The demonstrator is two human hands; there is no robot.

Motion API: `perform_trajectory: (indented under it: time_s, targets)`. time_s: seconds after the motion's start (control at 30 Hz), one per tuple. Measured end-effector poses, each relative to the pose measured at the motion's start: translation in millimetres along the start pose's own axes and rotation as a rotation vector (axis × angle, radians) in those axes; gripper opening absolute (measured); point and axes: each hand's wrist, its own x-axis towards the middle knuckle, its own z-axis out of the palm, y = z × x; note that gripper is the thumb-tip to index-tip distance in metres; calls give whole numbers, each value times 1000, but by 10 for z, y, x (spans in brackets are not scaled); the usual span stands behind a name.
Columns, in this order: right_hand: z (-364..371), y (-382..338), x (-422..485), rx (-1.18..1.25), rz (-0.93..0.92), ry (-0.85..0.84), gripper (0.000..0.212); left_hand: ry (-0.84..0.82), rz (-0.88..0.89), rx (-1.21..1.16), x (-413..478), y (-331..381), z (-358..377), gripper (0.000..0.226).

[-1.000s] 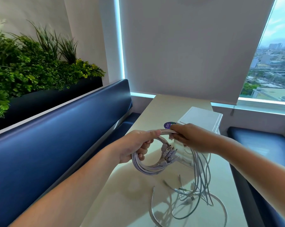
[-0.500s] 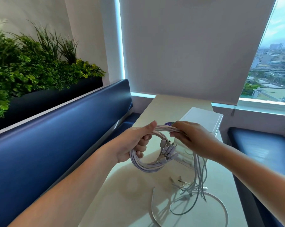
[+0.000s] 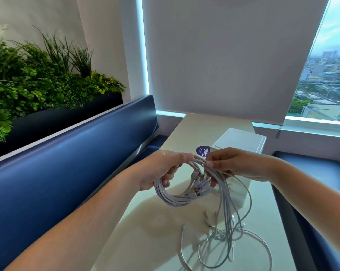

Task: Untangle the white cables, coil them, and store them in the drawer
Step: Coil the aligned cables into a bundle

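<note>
Left hand (image 3: 163,169): the fingers (image 3: 166,181) are curled through the coil of thin white cables (image 3: 175,198), and the thumb presses on its top.
Right hand (image 3: 235,165): thumb and fingers pinch the same bundle, just beside the left thumb.
Cables: the coil is held above the beige tabletop (image 3: 145,241); the loose ends hang down and lie tangled on it.
Hidden: the right hand covers part of the white plastic drawer box (image 3: 241,141); I cannot tell if a drawer is open.

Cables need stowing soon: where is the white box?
In the head view the white box stands on the table, right of centre, just behind the right hand, beside the purple sticker.
</note>
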Motion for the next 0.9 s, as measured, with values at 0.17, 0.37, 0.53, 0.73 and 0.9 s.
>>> perform_trajectory:
  time_s: [0.17, 0.37, 0.53, 0.73, 0.9]
  targets:
    - [-114, -39, 22, -87, 66, -84, 31, -16, 19, 73, -1, 43, 22, 33]
    - [-97, -47, 40, -248, 55, 10, 42, -31, 24, 98, 3, 51, 50, 31]
    - [-55, -29, 29, -268, 45, 33, 38, -23, 20, 103, 16, 38, 56, 37]
    - [-17, -9, 16, -280, 38, -20, 32, -13, 10, 121, 37, 21, 42, 34]
    - [-42, 55, 33, -322, 40, 57, 39, -28, -2, 134, 41, -5, 27, 38]
